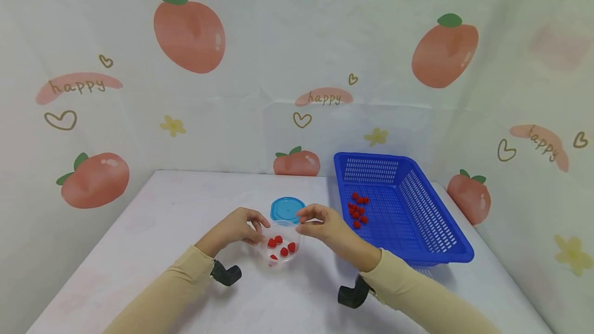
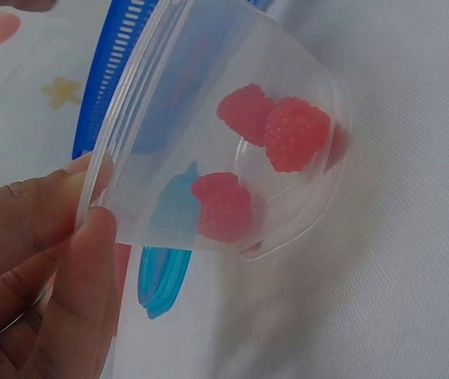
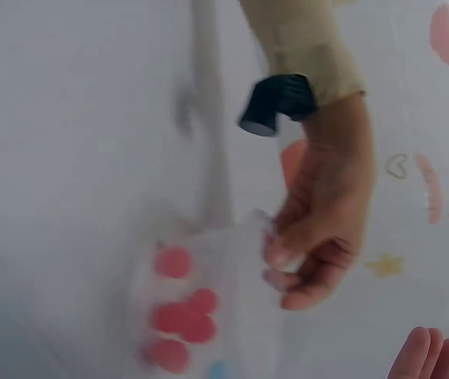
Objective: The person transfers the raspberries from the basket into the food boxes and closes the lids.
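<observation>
A see-through plastic tub [image 1: 289, 233] with several red raspberries [image 1: 284, 252] in its bottom stands on the white table in front of me. My left hand [image 1: 236, 228] pinches the tub's rim at its left side between thumb and fingers, as the left wrist view shows close up. On the opposite side, my right hand [image 1: 327, 228] is held near the rim, its fingers loosely bent and parted from the thumb, with nothing between them. A few fingertips [image 3: 417, 351] of it show in the right wrist view, apart from the tub.
Just behind the tub lies a blue lid [image 1: 286, 209]. A large blue mesh basket [image 1: 431, 205] stands to the right, more raspberries [image 1: 356, 215] gathered along its left side. A printed cloth [image 1: 250, 133] hangs behind the table.
</observation>
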The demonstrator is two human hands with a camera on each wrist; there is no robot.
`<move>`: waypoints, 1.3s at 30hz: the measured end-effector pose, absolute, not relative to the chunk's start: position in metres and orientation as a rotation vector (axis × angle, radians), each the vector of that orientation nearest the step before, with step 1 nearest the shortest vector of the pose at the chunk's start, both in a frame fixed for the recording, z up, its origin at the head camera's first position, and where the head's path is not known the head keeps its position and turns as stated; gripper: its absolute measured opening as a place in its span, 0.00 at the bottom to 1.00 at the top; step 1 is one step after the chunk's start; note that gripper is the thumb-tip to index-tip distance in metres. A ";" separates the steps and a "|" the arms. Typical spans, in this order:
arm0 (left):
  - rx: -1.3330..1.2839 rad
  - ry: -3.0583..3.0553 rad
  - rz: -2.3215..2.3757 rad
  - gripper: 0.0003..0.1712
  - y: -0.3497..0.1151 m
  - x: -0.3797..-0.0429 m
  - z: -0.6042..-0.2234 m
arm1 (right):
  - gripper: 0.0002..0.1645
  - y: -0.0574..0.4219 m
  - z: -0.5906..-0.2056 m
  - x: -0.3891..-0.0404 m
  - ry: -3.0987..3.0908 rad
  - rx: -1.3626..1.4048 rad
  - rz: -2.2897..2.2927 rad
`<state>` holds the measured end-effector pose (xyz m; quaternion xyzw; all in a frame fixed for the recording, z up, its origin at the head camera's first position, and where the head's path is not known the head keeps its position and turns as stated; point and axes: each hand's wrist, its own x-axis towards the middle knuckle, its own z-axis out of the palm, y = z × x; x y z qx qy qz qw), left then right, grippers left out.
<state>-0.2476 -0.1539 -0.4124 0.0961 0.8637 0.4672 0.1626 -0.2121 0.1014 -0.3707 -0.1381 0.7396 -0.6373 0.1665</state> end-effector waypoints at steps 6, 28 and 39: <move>0.255 2.464 1.332 0.15 -0.155 -0.248 -0.414 | 0.18 0.116 -0.342 -0.224 2.077 -0.400 -1.944; 0.252 2.467 1.321 0.14 -0.154 -0.248 -0.415 | 0.16 0.219 -0.339 -0.310 2.161 -0.324 -2.232; 0.251 2.465 1.321 0.14 -0.154 -0.249 -0.415 | 0.25 0.252 -0.378 -0.323 2.334 -0.202 -1.933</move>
